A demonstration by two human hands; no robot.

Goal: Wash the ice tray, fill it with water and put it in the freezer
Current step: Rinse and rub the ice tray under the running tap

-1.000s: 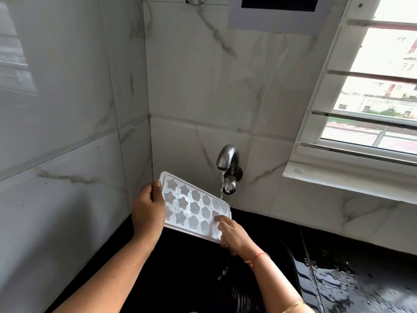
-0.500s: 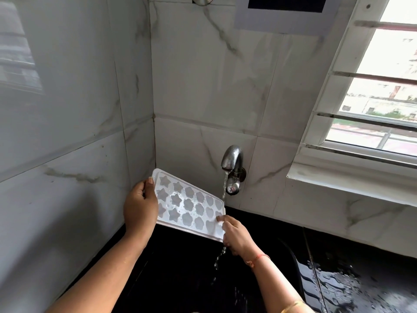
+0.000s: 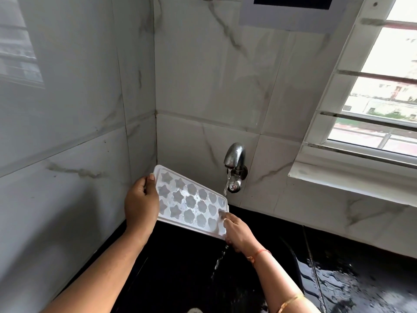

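A white ice tray [image 3: 191, 203] with star and flower moulds is held tilted over the black sink [image 3: 180, 267], its right end lower. My left hand [image 3: 141, 204] grips the tray's left end, thumb on the rim. My right hand [image 3: 237, 231] holds the lower right corner, thumb on top. A steel wall tap [image 3: 234, 163] runs a thin stream of water onto the tray's right end. Water spills off the corner by my right hand into the sink.
Marble-look tiled walls form a corner just behind the tray. A white window sill [image 3: 352, 179] juts out at the right. The black counter [image 3: 361, 285] right of the sink is wet.
Both hands have drawn the tray slightly to the left of the tap. Water now pours off the tray's lower right corner.
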